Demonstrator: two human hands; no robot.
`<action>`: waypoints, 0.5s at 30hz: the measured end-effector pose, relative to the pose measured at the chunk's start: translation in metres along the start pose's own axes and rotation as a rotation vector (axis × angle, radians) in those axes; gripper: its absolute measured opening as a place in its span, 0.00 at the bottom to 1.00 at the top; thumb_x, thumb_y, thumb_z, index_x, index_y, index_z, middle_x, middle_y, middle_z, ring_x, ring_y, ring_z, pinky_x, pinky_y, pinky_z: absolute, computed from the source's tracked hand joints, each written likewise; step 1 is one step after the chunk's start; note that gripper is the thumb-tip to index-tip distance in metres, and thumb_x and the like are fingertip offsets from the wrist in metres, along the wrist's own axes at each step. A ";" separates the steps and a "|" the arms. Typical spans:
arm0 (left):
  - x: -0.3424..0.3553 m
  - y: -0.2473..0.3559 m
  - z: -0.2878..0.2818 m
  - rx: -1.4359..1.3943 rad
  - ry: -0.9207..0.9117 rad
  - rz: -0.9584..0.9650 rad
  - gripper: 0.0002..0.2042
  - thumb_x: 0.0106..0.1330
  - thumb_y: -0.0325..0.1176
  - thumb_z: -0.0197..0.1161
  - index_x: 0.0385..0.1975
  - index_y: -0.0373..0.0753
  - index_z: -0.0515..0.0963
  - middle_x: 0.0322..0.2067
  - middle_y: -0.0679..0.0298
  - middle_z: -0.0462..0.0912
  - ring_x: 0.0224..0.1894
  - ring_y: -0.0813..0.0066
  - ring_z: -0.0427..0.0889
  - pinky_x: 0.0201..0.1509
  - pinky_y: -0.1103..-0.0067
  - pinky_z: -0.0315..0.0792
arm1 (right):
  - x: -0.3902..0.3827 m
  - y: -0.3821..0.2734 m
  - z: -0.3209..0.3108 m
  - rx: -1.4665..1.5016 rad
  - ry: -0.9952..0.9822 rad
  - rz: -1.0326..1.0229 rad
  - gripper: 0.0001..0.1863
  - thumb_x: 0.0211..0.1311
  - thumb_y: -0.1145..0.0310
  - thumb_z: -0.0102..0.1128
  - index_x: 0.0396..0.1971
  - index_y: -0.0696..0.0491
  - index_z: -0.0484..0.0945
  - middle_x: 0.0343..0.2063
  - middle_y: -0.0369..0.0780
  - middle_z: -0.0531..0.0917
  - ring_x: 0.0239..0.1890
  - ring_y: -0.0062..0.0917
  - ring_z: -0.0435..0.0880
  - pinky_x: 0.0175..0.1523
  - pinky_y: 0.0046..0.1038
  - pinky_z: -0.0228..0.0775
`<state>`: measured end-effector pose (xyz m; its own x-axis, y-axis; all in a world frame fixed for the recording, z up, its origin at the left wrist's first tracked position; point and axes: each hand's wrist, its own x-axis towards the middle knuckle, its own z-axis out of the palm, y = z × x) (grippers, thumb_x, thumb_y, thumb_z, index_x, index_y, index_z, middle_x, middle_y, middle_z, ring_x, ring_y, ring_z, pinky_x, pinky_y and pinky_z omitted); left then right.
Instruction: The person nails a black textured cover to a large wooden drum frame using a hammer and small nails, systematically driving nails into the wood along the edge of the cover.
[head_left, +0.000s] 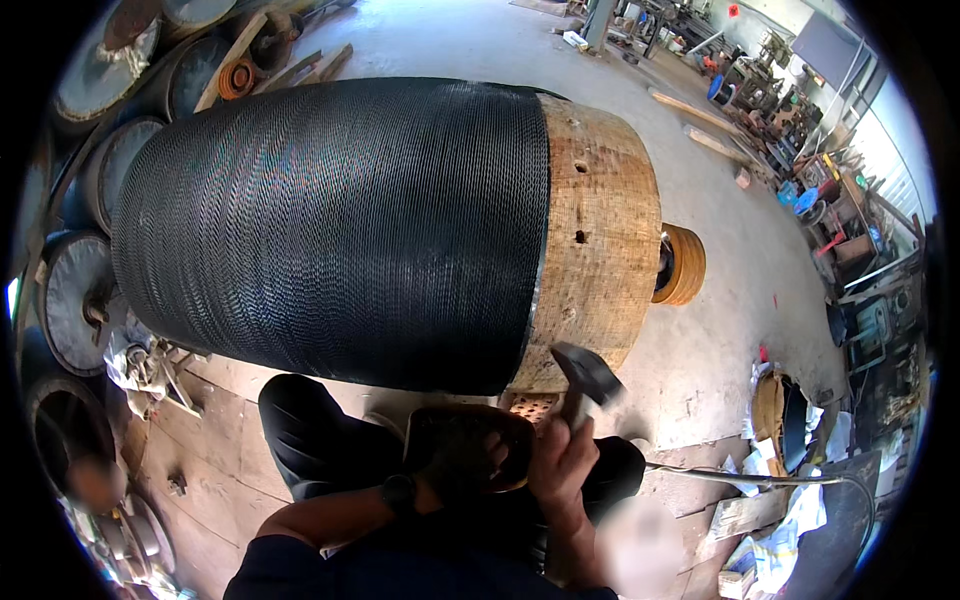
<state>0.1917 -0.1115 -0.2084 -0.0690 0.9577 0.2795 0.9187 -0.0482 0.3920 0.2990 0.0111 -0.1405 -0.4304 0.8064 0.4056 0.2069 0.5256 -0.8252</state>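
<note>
A large roller (330, 230), wound densely with black ribbed material, lies crosswise before me, with a bare wooden band (595, 210) at its right end. My right hand (560, 460) grips a hammer (590, 375) whose head is over the band's lower part. My left hand (465, 465), in a dark glove with bare fingertips, has its fingers curled inside a dark tray (470, 412) between my bent knees; whatever it may hold is too dark to make out.
Stacked metal drums (80, 300) line the left. Timber planks (715, 140) and cluttered tools (830, 210) lie along the right wall. A torn cardboard roll (770, 410) stands at lower right, near a cable (720, 475). A perforated brick (530, 405) sits below the roller.
</note>
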 end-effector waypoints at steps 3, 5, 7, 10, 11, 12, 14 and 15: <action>0.008 0.001 -0.014 -0.004 -0.094 0.023 0.13 0.63 0.41 0.63 0.36 0.36 0.80 0.38 0.54 0.80 0.43 0.55 0.80 0.39 0.63 0.76 | 0.001 -0.002 0.002 0.111 0.102 -0.126 0.10 0.72 0.68 0.50 0.32 0.59 0.71 0.17 0.37 0.75 0.16 0.27 0.73 0.22 0.28 0.65; 0.012 0.000 -0.015 0.008 -0.103 0.061 0.12 0.64 0.39 0.62 0.35 0.35 0.80 0.38 0.54 0.80 0.42 0.55 0.81 0.38 0.63 0.76 | 0.007 0.002 0.007 -0.119 0.012 0.000 0.10 0.71 0.67 0.52 0.33 0.58 0.72 0.17 0.44 0.76 0.19 0.44 0.76 0.24 0.35 0.67; 0.014 -0.003 -0.010 0.009 -0.067 0.082 0.11 0.64 0.37 0.61 0.34 0.34 0.81 0.38 0.52 0.80 0.41 0.55 0.81 0.38 0.63 0.76 | 0.010 0.008 0.009 -0.276 -0.094 0.084 0.11 0.72 0.66 0.53 0.33 0.58 0.73 0.18 0.50 0.78 0.20 0.52 0.78 0.25 0.40 0.69; 0.010 -0.003 -0.009 0.003 0.056 0.085 0.11 0.67 0.36 0.58 0.36 0.34 0.81 0.38 0.52 0.81 0.40 0.55 0.81 0.38 0.63 0.76 | 0.003 -0.005 0.004 -0.051 0.037 -0.015 0.12 0.73 0.67 0.50 0.31 0.59 0.72 0.16 0.45 0.77 0.17 0.36 0.78 0.24 0.36 0.68; 0.008 -0.001 -0.009 -0.022 -0.071 0.021 0.14 0.67 0.38 0.59 0.38 0.32 0.81 0.41 0.50 0.81 0.44 0.54 0.81 0.43 0.63 0.76 | -0.004 -0.002 -0.001 -0.002 0.072 -0.030 0.13 0.73 0.66 0.49 0.31 0.59 0.72 0.15 0.40 0.76 0.17 0.27 0.76 0.23 0.31 0.66; 0.007 0.001 -0.011 -0.048 -0.199 -0.043 0.17 0.67 0.41 0.59 0.40 0.30 0.82 0.44 0.48 0.82 0.47 0.53 0.81 0.49 0.63 0.75 | -0.002 0.001 0.004 0.060 0.135 -0.086 0.13 0.73 0.65 0.49 0.31 0.59 0.72 0.18 0.39 0.77 0.18 0.27 0.76 0.23 0.29 0.66; 0.014 0.004 -0.033 -0.092 -0.331 -0.088 0.20 0.67 0.43 0.60 0.43 0.28 0.82 0.47 0.46 0.82 0.51 0.52 0.81 0.55 0.63 0.75 | 0.006 0.009 0.007 -0.101 0.129 -0.240 0.14 0.72 0.63 0.51 0.29 0.58 0.72 0.23 0.41 0.78 0.22 0.29 0.77 0.24 0.28 0.67; 0.020 0.006 -0.049 -0.115 -0.338 -0.076 0.20 0.67 0.43 0.60 0.44 0.28 0.82 0.47 0.46 0.82 0.52 0.52 0.81 0.56 0.63 0.75 | 0.010 0.016 0.005 -0.312 0.083 -0.342 0.15 0.72 0.63 0.52 0.28 0.58 0.71 0.26 0.44 0.79 0.23 0.31 0.78 0.25 0.30 0.68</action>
<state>0.1762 -0.1071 -0.1574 0.0142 0.9985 -0.0520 0.8650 0.0138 0.5016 0.2938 0.0256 -0.1515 -0.4509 0.5847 0.6744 0.3253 0.8113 -0.4858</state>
